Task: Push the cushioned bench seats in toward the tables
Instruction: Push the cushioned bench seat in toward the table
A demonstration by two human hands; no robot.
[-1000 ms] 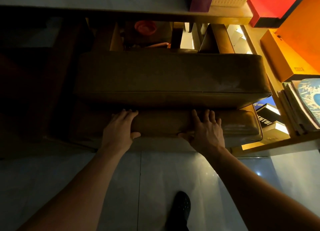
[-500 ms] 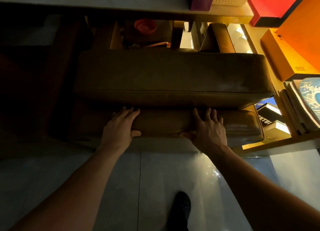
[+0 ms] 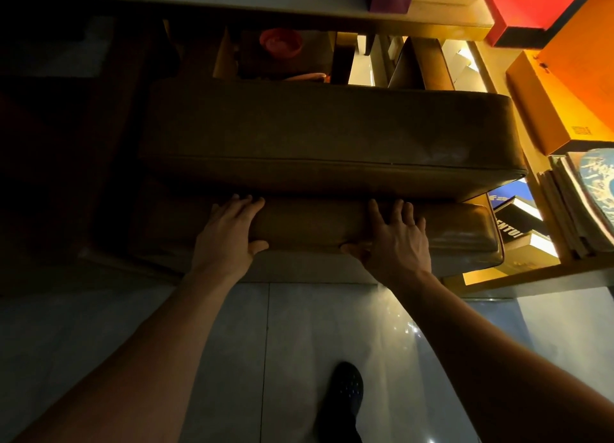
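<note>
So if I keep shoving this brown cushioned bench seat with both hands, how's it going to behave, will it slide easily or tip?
The bench seat is long and low, so tipping seems unlikely. Its padded edge probably gives a little under the left hand and right hand. The glossy floor tiles suggest it slides, though it is likely heavy.

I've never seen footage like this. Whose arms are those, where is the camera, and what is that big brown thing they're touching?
There is no machine here: a person wears a wide-angle camera on the head, looking down past their own arms. The left hand and right hand lie with fingers spread on the lower cushioned bench seat, thumbs hooked under its near edge, as if pushing it. A thicker brown cushion sits just beyond it. To the right, a shelf holds books and an orange box. Below is the tiled floor and the person's dark shoe.
</note>
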